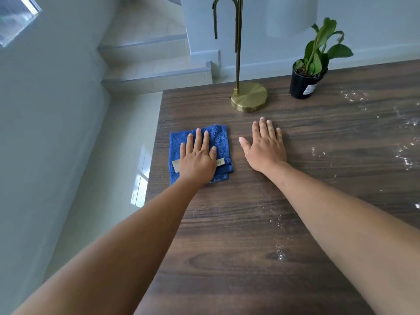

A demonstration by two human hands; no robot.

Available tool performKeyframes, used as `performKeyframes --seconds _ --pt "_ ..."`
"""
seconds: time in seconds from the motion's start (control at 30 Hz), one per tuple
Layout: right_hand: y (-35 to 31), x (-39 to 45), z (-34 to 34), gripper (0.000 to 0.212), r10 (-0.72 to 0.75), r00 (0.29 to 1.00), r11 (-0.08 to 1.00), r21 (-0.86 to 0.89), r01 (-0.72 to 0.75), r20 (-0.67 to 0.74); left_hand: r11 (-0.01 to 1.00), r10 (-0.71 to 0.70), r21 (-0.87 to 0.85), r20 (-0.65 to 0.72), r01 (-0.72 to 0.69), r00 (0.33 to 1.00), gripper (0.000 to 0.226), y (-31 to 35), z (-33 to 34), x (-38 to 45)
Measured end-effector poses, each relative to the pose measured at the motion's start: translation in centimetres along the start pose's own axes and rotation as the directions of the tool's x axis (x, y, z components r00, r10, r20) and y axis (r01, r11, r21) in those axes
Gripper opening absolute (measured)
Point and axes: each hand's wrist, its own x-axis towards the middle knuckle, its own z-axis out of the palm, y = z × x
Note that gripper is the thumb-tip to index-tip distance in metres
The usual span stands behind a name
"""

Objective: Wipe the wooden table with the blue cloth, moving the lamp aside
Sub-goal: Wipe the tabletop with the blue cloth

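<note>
A folded blue cloth (219,142) lies near the left edge of the dark wooden table (250,223). My left hand (197,155) rests flat on the cloth with fingers spread, pressing it down. To the right of the cloth, my right hand (264,148) lies flat and open on the bare wood. A brass lamp with a round base (249,97) and a thin stem stands just beyond my right hand, near the table's far edge. White powdery specks (354,96) are scattered over the right side of the table and near my right forearm.
A small green plant in a black pot (303,84) stands at the far edge, right of the lamp. The table's left edge drops to a pale glossy floor (102,178). Tiled steps (154,64) rise beyond the table, and a white wall runs behind it.
</note>
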Motion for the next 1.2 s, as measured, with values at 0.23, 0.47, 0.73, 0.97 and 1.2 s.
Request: performKeyframes --seconds 0.23,0.47,0.73,0.97,1.2 --pt "-1.3 0.8 -1.3 0.071 0.057 0.997 0.998 0.016 -0.058 0.048 0.973 0.046 -0.222 -0.062 -0.059 0.997 0.055 -3.8 -3.2 0.6" --pt "-10.3 -1.6 0.7 0.068 -0.264 0.964 0.959 0.098 0.265 -0.027 0.983 0.096 -0.147 -0.108 -0.111 0.99 0.053 -9.9 -3.2 2.1" --pt "-11.6 2.5 2.1 0.067 -0.162 0.987 0.986 -0.033 0.163 0.019 0.976 0.126 -0.165 -0.097 -0.141 0.987 0.054 -11.5 -3.6 6.2" --pt "-12.8 10.9 1.1 0.063 -0.16 0.987 0.986 -0.042 0.161 0.031 0.972 0.155 -0.147 -0.186 -0.183 0.97 0.053 -11.7 -2.6 6.1" --pt "-15.5 19.6 0.8 0.063 -0.054 0.998 0.998 -0.012 0.054 0.013 0.975 0.142 -0.136 -0.219 -0.174 0.965 0.053 -11.8 -2.1 6.3"
